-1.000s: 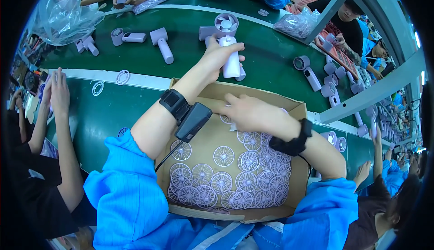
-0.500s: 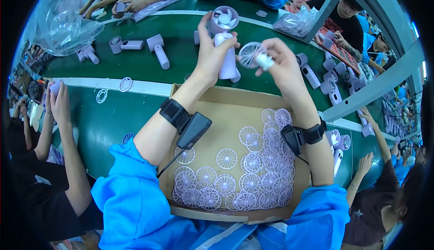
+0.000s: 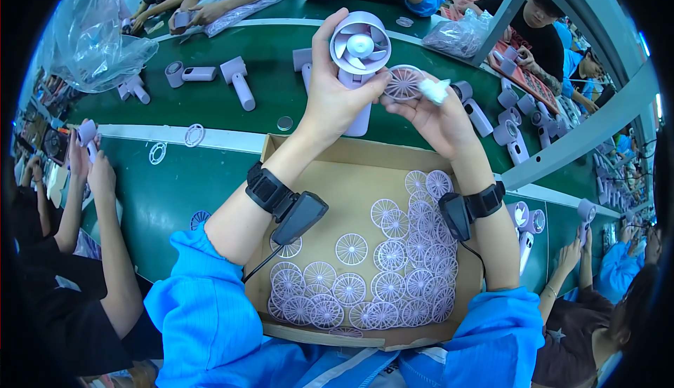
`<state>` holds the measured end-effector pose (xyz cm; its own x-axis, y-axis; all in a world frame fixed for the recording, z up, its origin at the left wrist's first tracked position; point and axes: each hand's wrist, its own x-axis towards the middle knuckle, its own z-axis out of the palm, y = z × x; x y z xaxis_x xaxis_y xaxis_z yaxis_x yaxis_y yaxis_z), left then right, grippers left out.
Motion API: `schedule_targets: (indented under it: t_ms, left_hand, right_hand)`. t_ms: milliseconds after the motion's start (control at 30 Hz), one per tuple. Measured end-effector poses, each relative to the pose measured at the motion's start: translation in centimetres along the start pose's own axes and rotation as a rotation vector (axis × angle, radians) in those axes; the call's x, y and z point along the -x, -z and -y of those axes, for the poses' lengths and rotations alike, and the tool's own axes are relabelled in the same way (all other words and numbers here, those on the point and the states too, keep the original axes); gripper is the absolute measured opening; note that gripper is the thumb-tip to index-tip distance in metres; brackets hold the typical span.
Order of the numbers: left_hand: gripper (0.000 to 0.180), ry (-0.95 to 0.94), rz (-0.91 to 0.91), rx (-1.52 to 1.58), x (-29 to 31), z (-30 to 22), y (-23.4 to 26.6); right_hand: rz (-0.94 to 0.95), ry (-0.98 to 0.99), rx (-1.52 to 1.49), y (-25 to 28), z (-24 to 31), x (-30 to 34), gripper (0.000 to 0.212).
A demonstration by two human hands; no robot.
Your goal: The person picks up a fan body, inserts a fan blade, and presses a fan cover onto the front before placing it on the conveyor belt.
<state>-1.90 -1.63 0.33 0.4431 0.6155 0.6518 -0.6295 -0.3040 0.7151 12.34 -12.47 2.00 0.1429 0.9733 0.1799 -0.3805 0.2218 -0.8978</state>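
My left hand (image 3: pixel 333 104) is wrapped around a lilac handheld fan (image 3: pixel 360 45), held upright with its round head and white blades facing me. Just right of the fan, my right hand (image 3: pixel 441 127) holds a spoked lilac fan grille (image 3: pixel 404 85) by its edge, palm partly turned up. A white wrapping (image 3: pixel 434 92) sits on one finger of that hand. Grille and fan head are close together but apart. Below my hands lies a shallow cardboard box (image 3: pixel 323 198) with several loose spoked grilles (image 3: pixel 351 249), heaped mostly at its right and near side.
Handheld fans (image 3: pixel 239 83) lie along the green belt (image 3: pixel 203 118) beyond the box. Two white rings (image 3: pixel 194 135) and a small round disc (image 3: pixel 284 123) lie to the left. A grey metal frame (image 3: pixel 583 132) slants across the right. Co-workers sit on both sides and opposite.
The fan in my left hand has come nearer, its head turned more toward me. My right hand has turned palm-up, bringing the grille slightly right. Fans on the belt have shifted left.
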Motion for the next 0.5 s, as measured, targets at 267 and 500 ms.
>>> schedule_targets:
  t_ms: [267, 500]
  left_hand:
    - [0.083, 0.074, 0.056, 0.006, 0.0, 0.1, -0.1]
    - [0.08, 0.354, 0.2, -0.241, 1.2, 0.4, -1.3]
  right_hand:
    - [0.11, 0.005, -0.002, 1.5, -0.1, -0.1, 0.038]
    - [-0.28, 0.927, 1.445, -1.2, -0.4, 0.1, 0.035]
